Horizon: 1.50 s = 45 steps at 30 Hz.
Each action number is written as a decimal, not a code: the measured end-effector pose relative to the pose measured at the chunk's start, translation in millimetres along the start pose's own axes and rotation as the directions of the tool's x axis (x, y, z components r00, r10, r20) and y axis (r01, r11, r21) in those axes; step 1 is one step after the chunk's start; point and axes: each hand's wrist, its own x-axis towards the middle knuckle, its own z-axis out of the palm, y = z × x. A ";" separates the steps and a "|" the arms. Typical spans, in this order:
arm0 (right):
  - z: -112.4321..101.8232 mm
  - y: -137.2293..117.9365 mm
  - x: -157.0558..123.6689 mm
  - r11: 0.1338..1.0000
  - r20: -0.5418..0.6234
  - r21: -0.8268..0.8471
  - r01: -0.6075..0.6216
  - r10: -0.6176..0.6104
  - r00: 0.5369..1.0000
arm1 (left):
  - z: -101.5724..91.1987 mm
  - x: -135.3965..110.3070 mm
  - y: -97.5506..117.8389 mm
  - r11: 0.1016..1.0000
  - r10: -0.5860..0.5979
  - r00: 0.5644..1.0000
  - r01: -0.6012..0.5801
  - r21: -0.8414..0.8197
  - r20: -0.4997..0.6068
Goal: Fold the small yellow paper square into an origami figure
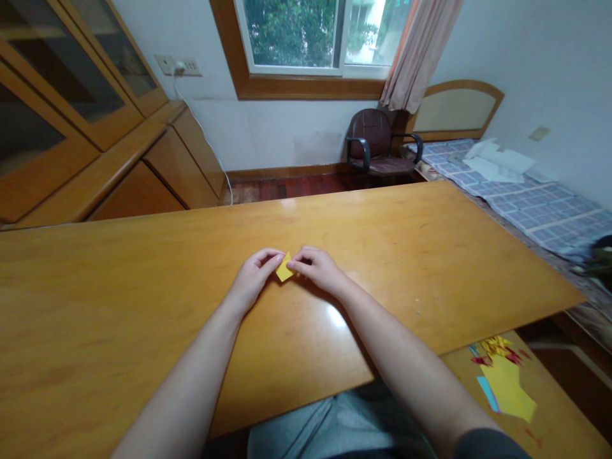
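Note:
A small folded piece of yellow paper (285, 270) is held just above or on the wooden table (143, 287), between my two hands. My left hand (253, 274) pinches its left edge between thumb and fingers. From the other side, my right hand (318, 268) grips the right edge, thumb and forefinger pressed together. The paper has a pointed top and a pointed lower corner. Part of its right side is hidden behind my right fingers.
A lower surface (564, 440) at the right carries yellow paper sheets (509, 386), a blue sheet (488, 394) and several small folded pieces (497, 346). Beyond the table stand a brown armchair (375, 140), a bed (540, 204) and a wooden cabinet (119, 172).

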 end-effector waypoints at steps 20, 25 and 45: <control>1.1 -0.3 -3.6 0.989 -0.057 0.120 0.082 -0.076 0.996 | -2.8 1.1 -1.7 0.981 -0.092 0.996 0.088 -0.173 -0.019; -1.0 -1.6 -2.6 0.986 -0.068 0.005 0.168 -0.167 0.984 | -1.1 0.1 0.0 0.981 -0.104 0.994 0.098 -0.166 -0.027; -1.1 4.2 1.0 0.970 -0.123 0.058 0.236 -0.227 0.966 | 0.0 -1.4 -3.6 0.981 -0.036 0.999 0.036 -0.193 0.003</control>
